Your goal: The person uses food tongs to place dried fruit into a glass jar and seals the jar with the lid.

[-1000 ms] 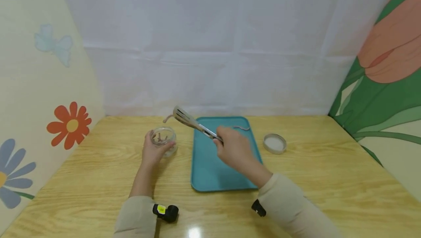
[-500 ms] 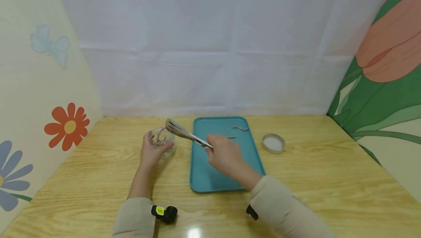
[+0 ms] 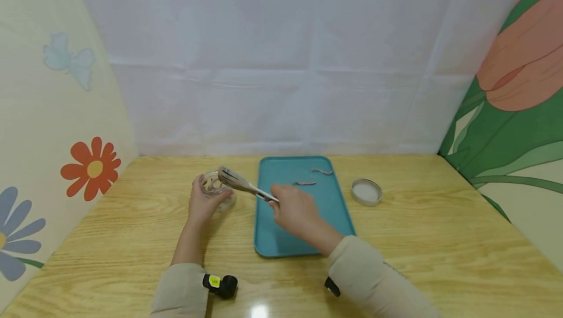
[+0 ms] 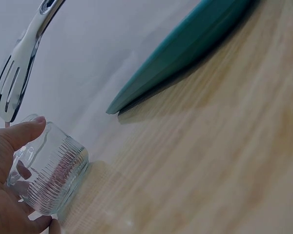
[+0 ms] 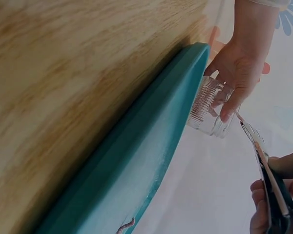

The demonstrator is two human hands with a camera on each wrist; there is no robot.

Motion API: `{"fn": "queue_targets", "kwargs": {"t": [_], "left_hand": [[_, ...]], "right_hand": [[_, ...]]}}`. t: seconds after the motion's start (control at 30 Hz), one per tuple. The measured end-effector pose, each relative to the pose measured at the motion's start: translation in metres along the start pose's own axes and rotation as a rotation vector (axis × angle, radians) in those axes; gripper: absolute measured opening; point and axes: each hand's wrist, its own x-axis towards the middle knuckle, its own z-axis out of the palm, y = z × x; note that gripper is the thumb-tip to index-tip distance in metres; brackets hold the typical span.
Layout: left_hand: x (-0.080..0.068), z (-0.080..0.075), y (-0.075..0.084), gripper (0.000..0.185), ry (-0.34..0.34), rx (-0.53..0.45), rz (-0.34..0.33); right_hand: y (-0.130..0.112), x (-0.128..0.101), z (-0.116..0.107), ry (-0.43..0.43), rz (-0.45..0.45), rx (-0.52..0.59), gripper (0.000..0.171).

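My left hand point(image 3: 204, 206) grips a clear ribbed glass jar point(image 4: 53, 170) on the table, left of the tray, thumb and fingers round its upper part. Pinkish-brown worm-like strands point(image 4: 62, 168) lie inside it, blurred by the glass. My right hand point(image 3: 297, 214) holds slotted metal tongs point(image 3: 239, 181) by the handle. Their tips are just over the jar's mouth. A thin pink strand point(image 5: 240, 117) hangs from the tips into the jar opening. Two similar worm-like strands lie apart on the blue tray, one nearer the middle point(image 3: 304, 183) and one by the far right corner point(image 3: 322, 171).
The blue tray point(image 3: 286, 240) lies on the wooden table point(image 3: 422, 240) beneath my right forearm. A round jar lid point(image 3: 366, 192) rests right of the tray. White cloth point(image 3: 264, 64) hangs behind the table, with flower-patterned panels point(image 3: 39, 127) at both sides.
The tongs have come left and down to the jar's mouth, their strand dropping from beside the jar into its opening. The nearer strand on the tray has come into full view.
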Motion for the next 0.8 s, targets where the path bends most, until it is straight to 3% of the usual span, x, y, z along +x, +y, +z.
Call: {"fn": "queue_targets", "kwargs": {"t": [0.23, 0.57, 0.8], "left_hand": [[0.001, 0.000, -0.001, 0.097, 0.013, 0.051, -0.007], [0.002, 0.000, -0.001, 0.096, 0.030, 0.061, 0.001], [0.003, 0.000, -0.002, 0.097, 0.028, 0.064, 0.002]], "right_hand": [[-0.001, 0.001, 0.004, 0.007, 0.005, 0.008, 0.016], [0.004, 0.000, 0.005, 0.084, 0.015, 0.020, 0.020], [0.011, -0.001, 0.000, 0.132, 0.027, 0.087, 0.024]]}}
